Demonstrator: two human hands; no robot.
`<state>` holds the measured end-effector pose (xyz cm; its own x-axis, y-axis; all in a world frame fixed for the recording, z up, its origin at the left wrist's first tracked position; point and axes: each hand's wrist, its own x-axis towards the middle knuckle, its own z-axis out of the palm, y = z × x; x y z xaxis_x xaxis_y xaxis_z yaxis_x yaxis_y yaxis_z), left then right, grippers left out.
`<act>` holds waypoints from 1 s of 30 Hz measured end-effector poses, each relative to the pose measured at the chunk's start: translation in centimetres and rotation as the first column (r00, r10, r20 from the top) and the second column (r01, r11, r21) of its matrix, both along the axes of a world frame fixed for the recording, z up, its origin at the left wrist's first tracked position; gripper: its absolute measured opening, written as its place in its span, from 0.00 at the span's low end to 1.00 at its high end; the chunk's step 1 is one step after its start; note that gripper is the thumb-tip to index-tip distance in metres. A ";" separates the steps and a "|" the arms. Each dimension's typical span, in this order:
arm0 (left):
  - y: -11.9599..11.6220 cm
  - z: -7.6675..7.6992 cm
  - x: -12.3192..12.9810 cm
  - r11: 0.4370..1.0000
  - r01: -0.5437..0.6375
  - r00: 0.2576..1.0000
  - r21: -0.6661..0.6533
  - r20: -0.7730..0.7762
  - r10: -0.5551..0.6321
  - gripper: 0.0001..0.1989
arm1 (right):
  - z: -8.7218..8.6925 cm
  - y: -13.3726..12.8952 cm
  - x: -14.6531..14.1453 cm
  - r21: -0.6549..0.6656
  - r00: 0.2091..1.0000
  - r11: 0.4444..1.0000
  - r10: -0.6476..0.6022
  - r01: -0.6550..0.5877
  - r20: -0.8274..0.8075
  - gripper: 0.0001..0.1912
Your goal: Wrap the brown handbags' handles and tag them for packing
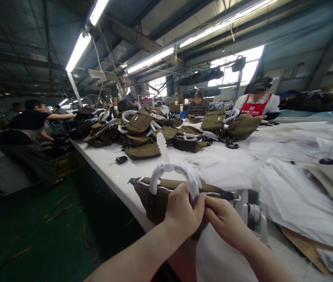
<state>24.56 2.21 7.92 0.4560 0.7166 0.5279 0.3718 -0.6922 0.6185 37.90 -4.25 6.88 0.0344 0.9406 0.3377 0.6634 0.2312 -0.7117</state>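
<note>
An olive-green bag (160, 192) with a silver zipper lies at the near edge of the white table. Its arched handle (156, 176) is wrapped in white material, and a white notched strip (163, 147) rises from the top of the arch. My left hand (184, 207) is closed around the right-hand base of the handle. Close against it, my right hand (221, 217) has its thumb and fingers pinched together near the handle's base; whatever lies between those fingertips is too small to make out.
Many olive bags (138, 125) are heaped across the table (110, 166). White sheets (298, 196) spread at the right, beside a grey device (254, 213). A small black item (121, 159) lies left. One person (259, 103) wears a red apron; others are farther back and left.
</note>
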 end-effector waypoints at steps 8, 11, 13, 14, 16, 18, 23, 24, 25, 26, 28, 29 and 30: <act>-1.1 -1.2 0.2 0.998 0.044 0.981 0.044 0.189 -0.052 0.08 | -1.4 0.5 0.0 0.049 0.956 0.962 -0.273 0.269 0.106 0.24; -1.3 -1.0 0.1 0.994 0.105 0.975 0.007 0.197 -0.104 0.07 | -0.6 0.1 0.6 0.022 0.986 0.990 -0.140 0.138 0.088 0.23; -1.1 -1.2 0.1 0.987 0.158 0.970 0.002 0.187 -0.156 0.07 | 0.1 -0.2 1.0 0.004 0.980 0.995 -0.103 0.104 0.172 0.21; -0.8 -1.4 0.1 0.984 0.179 0.966 -0.001 0.189 -0.175 0.08 | 0.4 -0.3 1.2 -0.002 0.964 0.993 -0.116 0.120 0.238 0.19; -0.2 -1.7 0.0 0.979 0.202 0.958 -0.022 0.214 -0.193 0.13 | 0.9 -0.8 1.7 0.000 0.912 0.982 -0.178 0.191 0.371 0.16; 0.3 -2.0 -0.1 0.976 0.211 0.953 -0.053 0.233 -0.194 0.19 | 1.2 -1.3 2.3 0.017 0.860 0.962 -0.252 0.273 0.444 0.15; 0.3 -2.2 -0.9 0.984 0.179 0.975 0.008 0.133 -0.179 0.18 | 2.2 -3.1 3.4 -0.081 0.837 0.918 -0.315 0.389 0.446 0.17; 0.0 -2.3 -1.1 0.985 0.170 0.979 0.036 0.110 -0.173 0.17 | 2.4 -3.4 3.5 -0.137 0.845 0.914 -0.284 0.381 0.453 0.17; -0.3 -2.5 -1.3 0.985 0.158 0.982 0.063 0.090 -0.164 0.17 | 2.5 -3.6 3.4 -0.198 0.851 0.909 -0.242 0.367 0.466 0.16; -0.6 -2.8 -1.5 0.986 0.142 0.986 0.087 0.074 -0.148 0.17 | 2.6 -3.7 3.3 -0.253 0.854 0.904 -0.192 0.346 0.483 0.16; -1.2 -3.4 -1.8 0.988 0.093 0.994 0.124 0.045 -0.099 0.17 | 2.4 -3.6 2.8 -0.331 0.850 0.896 -0.088 0.295 0.520 0.15; -1.3 -3.8 -2.0 0.988 0.066 0.997 0.140 0.034 -0.071 0.17 | 2.2 -3.5 2.4 -0.349 0.847 0.900 -0.040 0.262 0.531 0.14; -1.4 -4.1 -2.1 0.987 0.043 0.999 0.155 0.021 -0.047 0.16 | 1.9 -3.3 2.0 -0.358 0.846 0.907 0.002 0.224 0.533 0.13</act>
